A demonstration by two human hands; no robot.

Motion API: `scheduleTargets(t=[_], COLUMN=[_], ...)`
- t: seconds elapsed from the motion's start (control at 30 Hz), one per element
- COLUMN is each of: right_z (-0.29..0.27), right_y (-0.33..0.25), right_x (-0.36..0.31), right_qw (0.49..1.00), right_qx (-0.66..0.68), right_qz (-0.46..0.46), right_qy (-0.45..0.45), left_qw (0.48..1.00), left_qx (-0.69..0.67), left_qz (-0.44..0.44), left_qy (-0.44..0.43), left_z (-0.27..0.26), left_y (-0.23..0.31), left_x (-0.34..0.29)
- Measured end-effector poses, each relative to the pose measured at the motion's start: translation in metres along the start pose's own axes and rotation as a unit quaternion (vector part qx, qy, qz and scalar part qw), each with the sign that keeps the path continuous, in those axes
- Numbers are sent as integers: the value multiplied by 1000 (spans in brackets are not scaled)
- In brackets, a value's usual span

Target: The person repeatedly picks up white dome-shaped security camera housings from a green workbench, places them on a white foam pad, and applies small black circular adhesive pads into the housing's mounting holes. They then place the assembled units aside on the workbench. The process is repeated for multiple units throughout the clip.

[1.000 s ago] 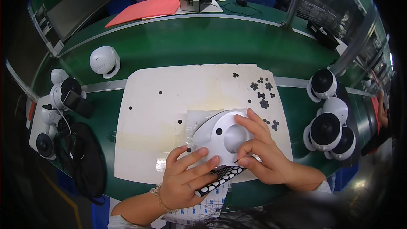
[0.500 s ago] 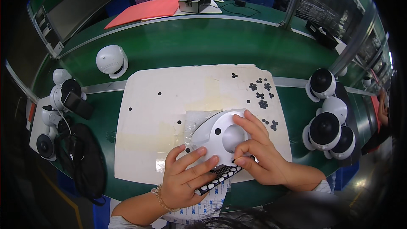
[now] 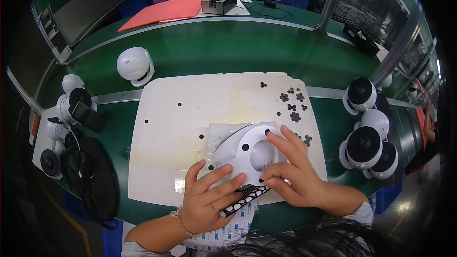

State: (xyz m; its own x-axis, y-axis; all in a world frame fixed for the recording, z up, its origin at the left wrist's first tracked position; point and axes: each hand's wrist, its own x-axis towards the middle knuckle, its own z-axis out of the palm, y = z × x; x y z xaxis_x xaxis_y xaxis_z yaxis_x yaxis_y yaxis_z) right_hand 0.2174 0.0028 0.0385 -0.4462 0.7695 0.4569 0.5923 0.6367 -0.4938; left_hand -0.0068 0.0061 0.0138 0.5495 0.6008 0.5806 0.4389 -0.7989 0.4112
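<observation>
A white camera [image 3: 233, 158] lies with its round base facing up on a translucent padded sheet [image 3: 220, 132]. Black round pads sit on the base: one pad [image 3: 245, 147] at its left, one by the upper rim and one by the lower rim. My right hand [image 3: 300, 173] has its fingers apart over the base's right side, the index fingertip at the lower pad [image 3: 261, 180] and another near the upper pad [image 3: 267, 133]. My left hand [image 3: 207, 202] steadies the base's left edge with its fingertips and holds a black pad sheet [image 3: 244, 202] with white round gaps between its fingers.
Loose black pads [image 3: 295, 116] lie on the white board [image 3: 164, 157]. White cameras with black fronts [image 3: 364, 144] stand at the right, others at the left near a black pouch [image 3: 99, 181]. Another white camera [image 3: 135, 65] sits on the green surface behind.
My right fingers have shifted a little right and spread, uncovering the upper pad. My left hand stays put. The white camera at the back left has moved to the right.
</observation>
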Motion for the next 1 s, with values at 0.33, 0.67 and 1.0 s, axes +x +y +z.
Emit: scheduleTargets(t=[0.33,0.67,1.0], right_z=[-2,17,-13], right_y=[-12,-9,24], right_x=[-8,-16,-10], right_qw=[993,975,988], right_qx=[-73,-43,123], right_qz=[-64,-180,84], right_qy=[73,125,25], left_qw=[1000,1000,999], left_qx=[3,14,18], left_qz=[-12,-7,1], left_qy=[-2,2,-30], left_z=[-1,0,-1], left_y=[3,3,1], left_x=[1,2,-1])
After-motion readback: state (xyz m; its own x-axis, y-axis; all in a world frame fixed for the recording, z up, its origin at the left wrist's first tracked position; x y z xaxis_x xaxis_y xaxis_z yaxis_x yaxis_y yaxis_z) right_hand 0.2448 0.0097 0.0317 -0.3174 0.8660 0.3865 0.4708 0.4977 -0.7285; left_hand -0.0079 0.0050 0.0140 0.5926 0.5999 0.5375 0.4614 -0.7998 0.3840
